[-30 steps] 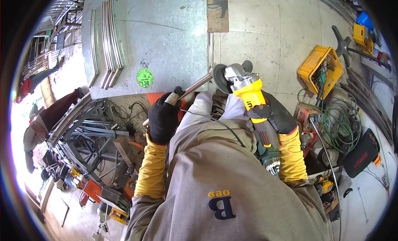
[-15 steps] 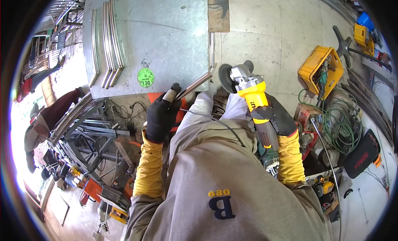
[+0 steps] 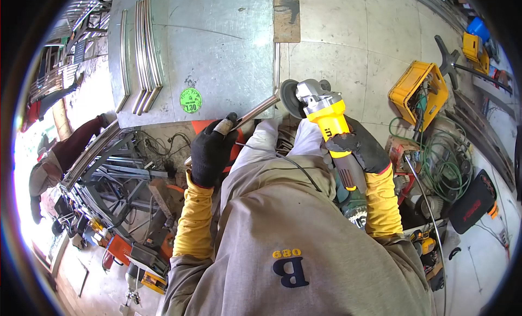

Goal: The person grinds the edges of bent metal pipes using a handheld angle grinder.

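Note:
A black glove covers my left hand (image 3: 211,153), which is closed around a metal tube (image 3: 258,110) that slants up to the right past the edge of a grey metal sheet (image 3: 217,60). In my gloved right hand (image 3: 361,147) is a yellow and grey angle grinder (image 3: 330,120), its body tilted. The grinder's dark disc (image 3: 291,98) is at the upper end of the tube; whether they touch is hard to tell. Several bent metal tubes (image 3: 147,55) lie on the left part of the sheet.
A yellow crate (image 3: 399,98) with tools stands on the right, beside a coiled green hose (image 3: 446,169). Metal frames (image 3: 117,174) and cables are at the left. Another person (image 3: 65,158) is at the far left. A black case (image 3: 473,202) lies at lower right.
The grinder has moved slightly left, bringing its disc closer to the tube's end. The tube has shifted a little. The person at the far left has moved slightly.

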`<act>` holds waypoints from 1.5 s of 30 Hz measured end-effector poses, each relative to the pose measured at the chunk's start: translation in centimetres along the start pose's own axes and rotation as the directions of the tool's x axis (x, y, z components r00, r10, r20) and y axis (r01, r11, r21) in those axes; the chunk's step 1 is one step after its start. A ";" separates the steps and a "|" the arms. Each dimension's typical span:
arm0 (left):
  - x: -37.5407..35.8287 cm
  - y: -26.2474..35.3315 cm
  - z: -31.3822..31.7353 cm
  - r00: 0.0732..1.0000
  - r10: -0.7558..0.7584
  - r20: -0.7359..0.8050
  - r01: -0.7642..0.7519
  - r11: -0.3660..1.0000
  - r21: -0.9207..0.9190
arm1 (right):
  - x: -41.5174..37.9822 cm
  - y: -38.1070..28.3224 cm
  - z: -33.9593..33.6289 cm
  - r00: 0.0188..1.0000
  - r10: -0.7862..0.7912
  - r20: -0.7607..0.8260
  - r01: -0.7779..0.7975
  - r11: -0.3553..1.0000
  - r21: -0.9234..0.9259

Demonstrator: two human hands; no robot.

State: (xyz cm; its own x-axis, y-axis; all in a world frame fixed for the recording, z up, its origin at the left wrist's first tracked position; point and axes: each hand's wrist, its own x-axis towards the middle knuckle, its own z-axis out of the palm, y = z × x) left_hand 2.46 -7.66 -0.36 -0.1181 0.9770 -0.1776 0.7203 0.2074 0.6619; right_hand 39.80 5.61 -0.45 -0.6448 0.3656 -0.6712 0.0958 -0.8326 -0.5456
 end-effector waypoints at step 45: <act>-0.2 -1.3 -0.4 0.933 -0.301 0.197 0.352 0.877 -0.327 | -0.6 -0.4 0.6 0.995 0.004 -0.097 -0.008 0.999 -0.047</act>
State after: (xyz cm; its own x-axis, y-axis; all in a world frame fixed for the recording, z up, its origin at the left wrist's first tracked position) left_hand 1.24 -8.12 -0.90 -0.1922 0.8396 -0.5081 0.3668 0.5417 0.7563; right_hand 39.71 5.50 0.44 -0.5676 0.4013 -0.7189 0.1364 -0.8152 -0.5628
